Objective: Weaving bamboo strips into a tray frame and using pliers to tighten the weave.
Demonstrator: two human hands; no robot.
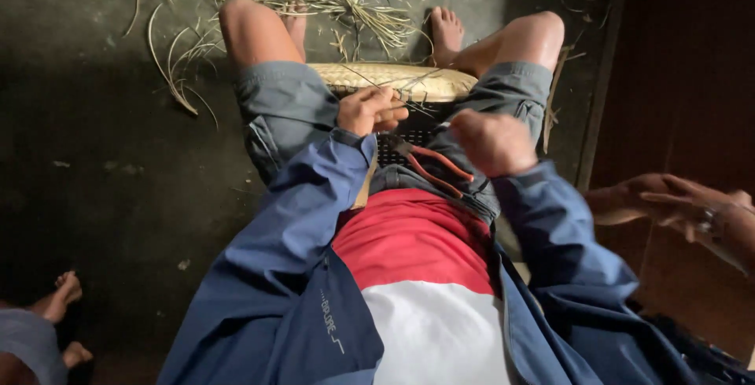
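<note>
**A:** The dark concrete floor [118, 165] is seen first, filling the left side, and dry straw strips [346, 0] are scattered across its far end, near the bare feet.

**B:** Next in size, a blue jacket [283, 275] with a red and white front is worn by the seated person, and grey shorts [283, 106] are stretched over the spread knees.

**A:** Between those knees a woven basket [393, 80] is held in the lap. Its pale plaited rim is turned away from the body, and a dark open weave is seen below that rim, partly hidden by the hands.

**B:** At the right edge another person's hands [676, 204] are seen, well apart from the basket. Bare feet [67, 306] of someone else are caught at the lower left corner.

**A:** Now the left hand [370, 110]: it is clenched right at the basket's rim, and a thin strip [409, 86] is pinched between its fingers.

**B:** The right hand [494, 143] is closed into a fist just beside the basket, over the right thigh. Whether anything is gripped inside it cannot be told; the hand is blurred.

**A:** Smallest of all, red-handled pliers [431, 166] are laid on the lap, just below the basket, handles spread and pointing toward the right hip, touched by neither hand.
</note>
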